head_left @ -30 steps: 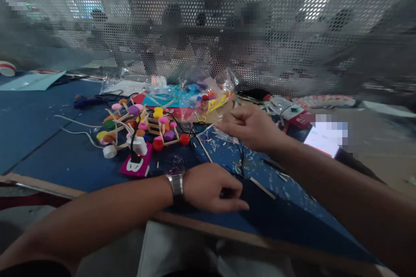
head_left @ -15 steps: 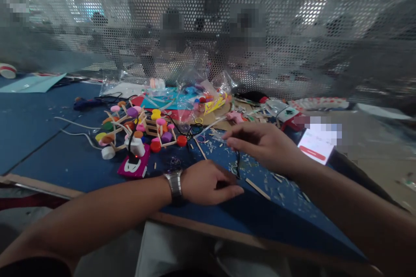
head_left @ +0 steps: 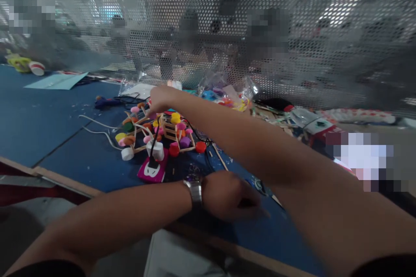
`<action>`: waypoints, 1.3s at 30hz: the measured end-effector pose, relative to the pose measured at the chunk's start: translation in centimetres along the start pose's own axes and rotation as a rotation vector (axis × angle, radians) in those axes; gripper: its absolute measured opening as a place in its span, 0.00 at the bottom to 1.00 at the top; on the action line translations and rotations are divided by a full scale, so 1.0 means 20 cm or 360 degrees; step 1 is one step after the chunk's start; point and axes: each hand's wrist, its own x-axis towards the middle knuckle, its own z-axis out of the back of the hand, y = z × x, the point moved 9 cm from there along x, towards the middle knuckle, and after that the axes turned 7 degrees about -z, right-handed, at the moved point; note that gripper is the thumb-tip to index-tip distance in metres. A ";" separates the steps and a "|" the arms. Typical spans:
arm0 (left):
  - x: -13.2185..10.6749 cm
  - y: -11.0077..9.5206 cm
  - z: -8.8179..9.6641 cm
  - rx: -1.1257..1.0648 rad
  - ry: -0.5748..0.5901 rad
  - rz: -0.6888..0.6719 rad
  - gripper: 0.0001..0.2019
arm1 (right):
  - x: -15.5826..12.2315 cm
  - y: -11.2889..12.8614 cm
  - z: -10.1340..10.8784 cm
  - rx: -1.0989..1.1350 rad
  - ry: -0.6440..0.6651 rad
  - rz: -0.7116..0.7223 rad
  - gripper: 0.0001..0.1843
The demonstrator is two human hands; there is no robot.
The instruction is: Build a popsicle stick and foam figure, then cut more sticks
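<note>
The colourful stick model (head_left: 169,131) lies left of centre on the blue tabletop (head_left: 104,166), the right hand (head_left: 161,99) at its upper edge, grip too obscured to tell. Lower centre, the left hand (head_left: 229,197) curls loosely, apparently holding nothing.

Your bare left forearm (head_left: 130,207) reaches in from the lower left, lying nearly level close to your body, palm side turned down. At its end your bare left hand (head_left: 229,197) is loosely curled, a dark hollow showing below its knuckles; blur hides how its fingertips stand. Your bare right forearm (head_left: 234,134) stretches forward and across to your left, passing beyond that hand. Your bare right hand (head_left: 162,98) dips at its far end, fingers pointing downward, their grip too unclear to read.
</note>
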 end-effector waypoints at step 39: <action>0.00 -0.02 -0.01 0.0039 0.0013 -0.0101 0.18 | 0.02 -0.11 -0.12 0.0715 -0.0105 -0.0052 0.10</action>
